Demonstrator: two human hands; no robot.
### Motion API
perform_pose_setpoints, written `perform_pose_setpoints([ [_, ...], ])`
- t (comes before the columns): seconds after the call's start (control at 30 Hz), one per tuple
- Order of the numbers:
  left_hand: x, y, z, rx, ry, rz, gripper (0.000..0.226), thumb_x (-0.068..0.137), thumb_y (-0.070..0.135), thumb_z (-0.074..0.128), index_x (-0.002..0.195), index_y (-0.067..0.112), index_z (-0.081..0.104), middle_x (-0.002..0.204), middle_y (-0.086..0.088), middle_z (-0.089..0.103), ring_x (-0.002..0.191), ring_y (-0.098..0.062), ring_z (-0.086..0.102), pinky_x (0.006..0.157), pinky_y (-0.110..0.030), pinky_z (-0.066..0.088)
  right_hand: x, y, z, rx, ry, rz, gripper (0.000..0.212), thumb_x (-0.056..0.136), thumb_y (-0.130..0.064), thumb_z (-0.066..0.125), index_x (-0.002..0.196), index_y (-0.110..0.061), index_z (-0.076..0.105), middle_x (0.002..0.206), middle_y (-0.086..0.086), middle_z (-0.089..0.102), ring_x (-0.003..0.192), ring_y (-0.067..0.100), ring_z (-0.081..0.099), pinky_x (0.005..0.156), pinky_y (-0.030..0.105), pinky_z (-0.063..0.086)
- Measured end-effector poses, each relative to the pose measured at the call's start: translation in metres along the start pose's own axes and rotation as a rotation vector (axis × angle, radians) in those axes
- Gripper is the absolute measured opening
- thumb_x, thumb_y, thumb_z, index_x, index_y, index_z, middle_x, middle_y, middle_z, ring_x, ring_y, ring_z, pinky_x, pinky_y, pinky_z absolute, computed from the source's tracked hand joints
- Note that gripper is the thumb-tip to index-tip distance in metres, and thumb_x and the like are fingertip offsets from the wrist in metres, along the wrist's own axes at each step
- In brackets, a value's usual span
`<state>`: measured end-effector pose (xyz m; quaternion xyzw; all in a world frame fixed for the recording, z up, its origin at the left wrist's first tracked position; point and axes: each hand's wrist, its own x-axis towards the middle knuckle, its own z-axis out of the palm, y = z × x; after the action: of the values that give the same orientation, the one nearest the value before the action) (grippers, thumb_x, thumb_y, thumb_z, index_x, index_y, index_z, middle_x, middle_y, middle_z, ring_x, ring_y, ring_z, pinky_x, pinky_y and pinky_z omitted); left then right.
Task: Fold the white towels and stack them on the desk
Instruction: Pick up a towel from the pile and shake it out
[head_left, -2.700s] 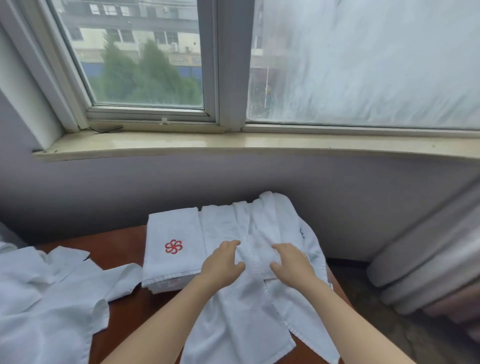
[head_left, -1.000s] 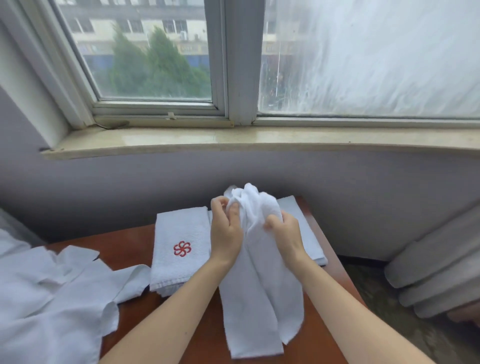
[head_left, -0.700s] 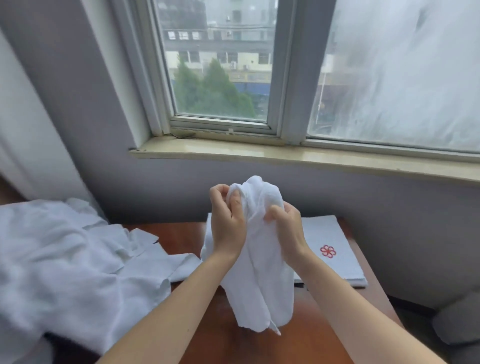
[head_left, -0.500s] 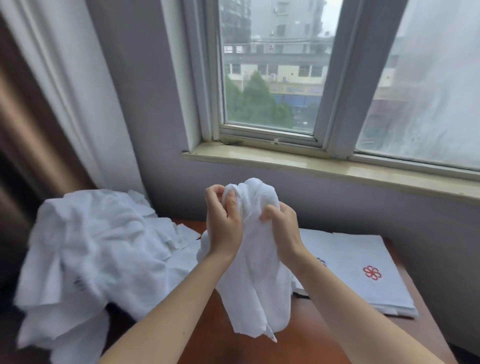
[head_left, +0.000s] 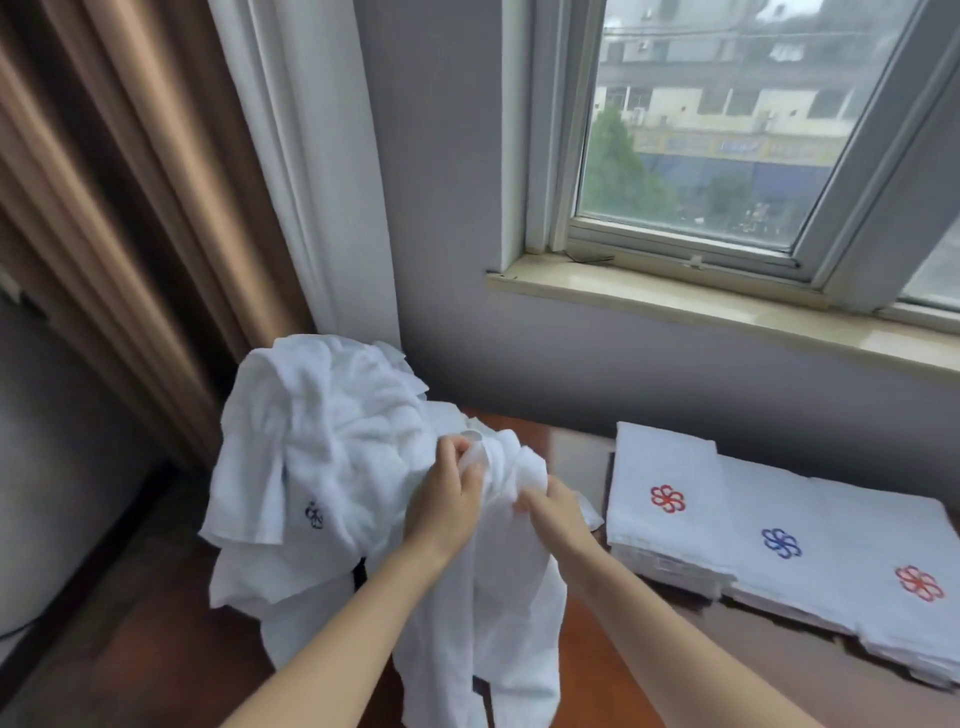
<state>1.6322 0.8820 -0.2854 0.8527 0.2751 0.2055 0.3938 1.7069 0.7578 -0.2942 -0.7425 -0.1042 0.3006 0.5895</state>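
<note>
i'm holding one towel (head_left: 498, 623) bunched at its top, pinched between left hand (head_left: 447, 499) and right hand (head_left: 556, 512), which are close together. the rest hangs below the grip onto the desk (head_left: 597, 691). i judge it light, soft and floppy, best taken by two corners. right of the grip: three folded towels (head_left: 727, 499), side by side. left: one heap (head_left: 322, 441), count unclear.

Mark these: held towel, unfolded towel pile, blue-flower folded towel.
held towel (head_left: 498, 618), head view, hanging lower part.
unfolded towel pile (head_left: 332, 415), head view, crumpled top.
blue-flower folded towel (head_left: 781, 543), head view, on the blue emblem.
</note>
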Motion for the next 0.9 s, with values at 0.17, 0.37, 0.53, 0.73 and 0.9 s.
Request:
perform_pose_setpoints([
  [0.17,-0.014,-0.049,0.021,0.287,-0.454,0.085,0.045,0.103,0.027,0.039,0.148,0.031,0.035,0.142,0.001,0.052,0.128,-0.025,0.048,0.105,-0.035,0.038,0.003,0.049,0.004,-0.098,-0.118,0.173,0.039,0.071,-0.021,0.045,0.102,-0.034,0.065,0.089,-0.017,0.073,0.076,-0.002,0.066,0.056,0.013,0.048],
  [0.37,0.006,-0.083,0.046,0.360,-0.612,0.034,0.058,0.102,0.024,0.038,0.155,0.036,0.017,0.155,0.001,0.038,0.139,-0.023,0.040,0.110,-0.036,0.035,0.029,0.066,0.011,-0.081,-0.173,0.359,0.041,0.084,-0.015,0.041,0.109,-0.045,0.056,0.101,-0.015,0.068,0.097,0.009,0.062,0.064,0.028,0.049],
  [0.53,0.031,-0.107,0.055,0.334,-0.567,-0.027,0.060,0.101,0.026,0.037,0.153,0.043,0.013,0.157,0.007,0.033,0.141,-0.026,0.033,0.109,-0.041,0.037,0.064,0.064,0.026,-0.089,-0.206,0.381,0.043,0.079,-0.020,0.043,0.111,-0.045,0.057,0.103,-0.014,0.069,0.102,0.012,0.063,0.070,0.031,0.054],
  [0.73,0.061,-0.116,0.055,0.256,-0.477,-0.023,0.063,0.099,0.018,0.041,0.153,0.039,0.016,0.157,0.009,0.031,0.144,-0.018,0.029,0.114,-0.043,0.034,0.105,0.054,0.037,-0.067,-0.205,0.300,0.043,0.085,-0.006,0.040,0.101,-0.041,0.060,0.079,-0.024,0.071,0.075,-0.008,0.066,0.050,0.010,0.048],
  [0.9,0.073,-0.115,0.053,0.334,-0.457,-0.101,0.058,0.100,0.026,0.038,0.149,0.045,0.013,0.156,0.012,0.029,0.141,-0.022,0.032,0.106,-0.050,0.039,0.119,0.053,0.042,-0.013,-0.200,0.240,0.048,0.083,0.000,0.037,0.108,-0.033,0.063,0.080,-0.018,0.073,0.074,-0.005,0.068,0.053,0.012,0.049],
])
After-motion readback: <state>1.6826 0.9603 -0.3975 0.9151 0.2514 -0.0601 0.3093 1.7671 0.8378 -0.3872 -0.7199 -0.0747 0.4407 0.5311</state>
